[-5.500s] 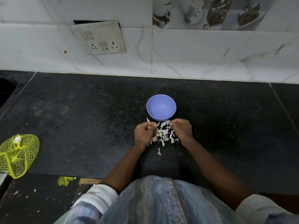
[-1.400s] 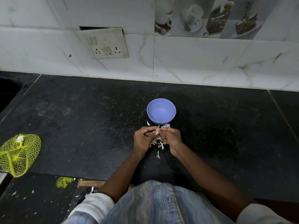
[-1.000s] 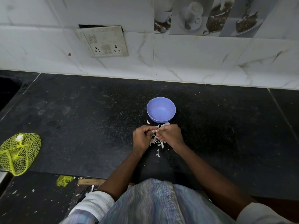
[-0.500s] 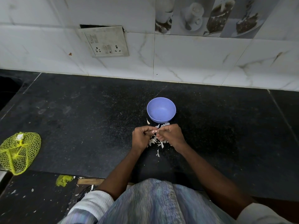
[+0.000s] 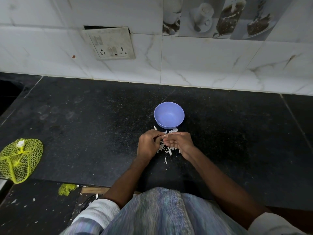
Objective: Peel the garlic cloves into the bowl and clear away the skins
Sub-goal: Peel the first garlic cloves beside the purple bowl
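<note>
A small purple bowl [image 5: 169, 117] stands on the black counter [image 5: 94, 126], and nothing shows inside it. Just in front of the bowl lies a heap of white garlic skins [image 5: 166, 149], partly covered by my hands. My left hand [image 5: 148, 144] and my right hand [image 5: 179, 142] meet above the heap, fingers curled, fingertips pinching a small garlic clove [image 5: 163, 136] between them. The clove is mostly hidden by my fingers. One loose skin [image 5: 155, 127] lies left of the bowl's base.
A yellow net bag [image 5: 20, 160] lies at the counter's left front edge, with a yellow scrap [image 5: 66, 189] on the floor below. The tiled wall with a switch plate [image 5: 111, 44] backs the counter. A dark recess [image 5: 8, 92] lies at far left.
My hands came together over the skins from a wider spread 5.5 s ago. In the last second they have stayed almost still, working at the clove.
</note>
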